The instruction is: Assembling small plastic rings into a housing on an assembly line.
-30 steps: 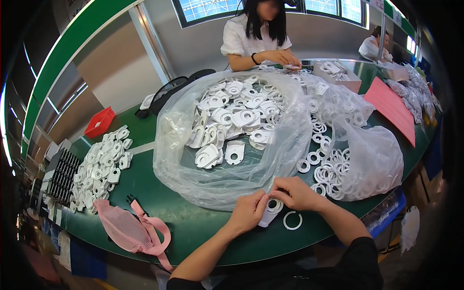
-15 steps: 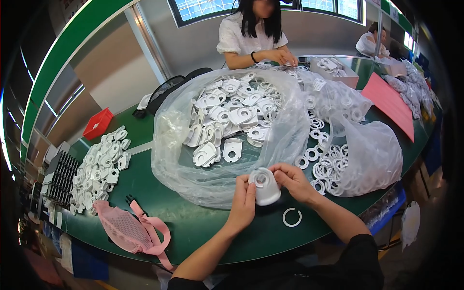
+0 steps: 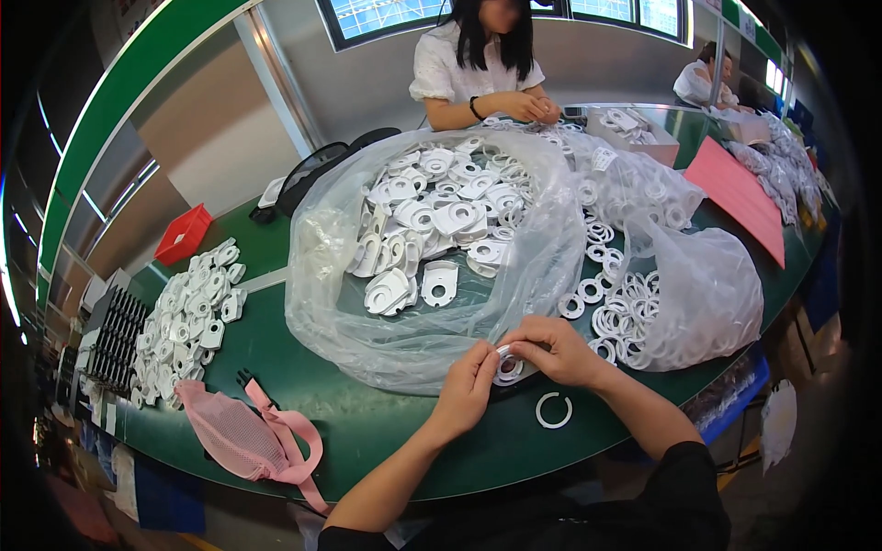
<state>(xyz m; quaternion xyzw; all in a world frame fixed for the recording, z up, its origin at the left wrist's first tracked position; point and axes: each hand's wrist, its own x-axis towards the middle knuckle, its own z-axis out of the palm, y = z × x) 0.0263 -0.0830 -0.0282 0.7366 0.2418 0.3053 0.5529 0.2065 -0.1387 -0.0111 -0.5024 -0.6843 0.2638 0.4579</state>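
Observation:
Between both hands, above the near edge of the green table, is a white plastic cover (image 3: pixel 508 371) with a round hole. My left hand (image 3: pixel 463 395) pinches its left side between thumb and fingers. My right hand (image 3: pixel 562 354) is closed on the upper right side, thumb pressing near the hole, and partly hides the cover. A white ring with a gap (image 3: pixel 554 410) lies on the table just below my right hand. Beyond my hands, a large clear plastic bag (image 3: pixel 317 317) lies spread wide around a heap of similar white covers (image 3: pixel 459 219).
White rings (image 3: pixel 617 317) spill from a clear bag (image 3: pixel 712 298) at right. More white covers (image 3: pixel 188 317) lie at left, near black stacked trays (image 3: pixel 115 326) and a red bin (image 3: pixel 183 233). A pink strapped pouch (image 3: pixel 234 433) sits near left. A co-worker (image 3: pixel 478 73) works across the table.
The white cover has been tilted and turned in my hands. My right hand has moved left over it, and my fingers now cover more of it. The gapped ring stays put.

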